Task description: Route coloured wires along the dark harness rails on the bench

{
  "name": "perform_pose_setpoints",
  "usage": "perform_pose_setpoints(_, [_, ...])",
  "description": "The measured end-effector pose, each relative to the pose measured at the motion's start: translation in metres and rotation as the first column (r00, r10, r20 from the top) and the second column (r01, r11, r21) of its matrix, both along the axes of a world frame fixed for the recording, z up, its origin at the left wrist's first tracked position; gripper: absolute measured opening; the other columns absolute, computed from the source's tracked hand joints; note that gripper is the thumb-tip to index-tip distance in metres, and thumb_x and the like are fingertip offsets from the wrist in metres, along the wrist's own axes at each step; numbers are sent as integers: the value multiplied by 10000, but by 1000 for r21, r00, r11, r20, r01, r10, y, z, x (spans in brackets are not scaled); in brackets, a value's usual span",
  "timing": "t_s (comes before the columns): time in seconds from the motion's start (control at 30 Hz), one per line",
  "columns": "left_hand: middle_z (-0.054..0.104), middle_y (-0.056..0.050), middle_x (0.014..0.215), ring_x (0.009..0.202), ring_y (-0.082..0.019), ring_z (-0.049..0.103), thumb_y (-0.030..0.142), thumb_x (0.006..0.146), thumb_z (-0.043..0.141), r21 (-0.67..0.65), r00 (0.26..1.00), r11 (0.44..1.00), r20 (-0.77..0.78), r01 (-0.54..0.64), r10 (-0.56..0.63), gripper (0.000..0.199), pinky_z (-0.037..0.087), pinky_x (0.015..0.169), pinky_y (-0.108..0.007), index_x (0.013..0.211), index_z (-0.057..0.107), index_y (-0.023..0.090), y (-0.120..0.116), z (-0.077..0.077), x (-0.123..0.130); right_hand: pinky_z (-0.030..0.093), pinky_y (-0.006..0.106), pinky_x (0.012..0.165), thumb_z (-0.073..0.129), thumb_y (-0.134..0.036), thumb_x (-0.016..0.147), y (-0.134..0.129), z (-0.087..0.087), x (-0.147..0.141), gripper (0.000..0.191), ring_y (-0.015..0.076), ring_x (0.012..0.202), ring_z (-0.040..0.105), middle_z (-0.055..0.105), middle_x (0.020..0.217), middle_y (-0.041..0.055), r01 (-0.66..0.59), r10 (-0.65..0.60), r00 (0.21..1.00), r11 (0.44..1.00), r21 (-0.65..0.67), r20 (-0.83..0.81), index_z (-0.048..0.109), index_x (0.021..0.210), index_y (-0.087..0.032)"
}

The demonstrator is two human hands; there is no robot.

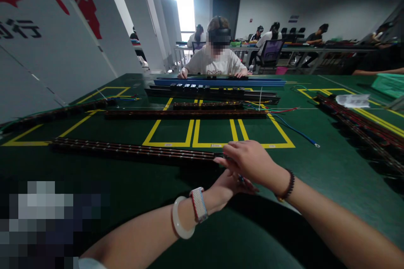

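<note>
A long dark strip [135,150] with brown-red rails and rows of small silver dots lies across the near part of the green table. At its right end my right hand [248,157] is closed, fingers bent down and thumb side against the strip's end. What sits between those fingers is hidden. Below it, and partly covered by it, my left hand [232,185] reaches in with its palm turned up. Its fingers curl round a small bundle of wires [241,179], of which only blue and greenish bits show. Both hands are close together, nearly touching.
Beyond lie more dark strips [186,114] with a blue lugged wire [296,131], and blue rails [221,82] before a seated co-worker [217,61]. Strips [362,130] run along the right, near crumpled plastic [352,101] and a green bin [389,86]. Yellow tape [243,146] marks the table.
</note>
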State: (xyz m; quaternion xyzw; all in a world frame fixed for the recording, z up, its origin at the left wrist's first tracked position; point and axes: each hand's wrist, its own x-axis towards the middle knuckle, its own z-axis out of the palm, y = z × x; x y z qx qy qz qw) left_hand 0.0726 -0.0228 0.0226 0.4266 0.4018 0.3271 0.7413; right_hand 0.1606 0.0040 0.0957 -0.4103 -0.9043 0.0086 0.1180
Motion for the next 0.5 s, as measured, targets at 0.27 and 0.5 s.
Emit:
perform_pose_setpoints(0.27, [577,-80,797,770,-168,627,283,944,288,-252,964,966,267,57,13,213,464,830,-394,985,407,111,-7,-10,-10,231,245,496,391,-566,892,18,-73,77,452,99,528,272,290,584,-26,275,-572,461,819,-503,-679,318,658,-186])
perform_pose_setpoints(0.5, [566,-60,763,734,-146,619,259,943,300,-273,965,962,259,32,41,144,459,827,-385,933,366,132,-7,-8,-9,279,251,555,386,-485,915,16,-82,79,383,119,576,374,421,615,3,374,-464,719,886,-274,-517,425,693,-175])
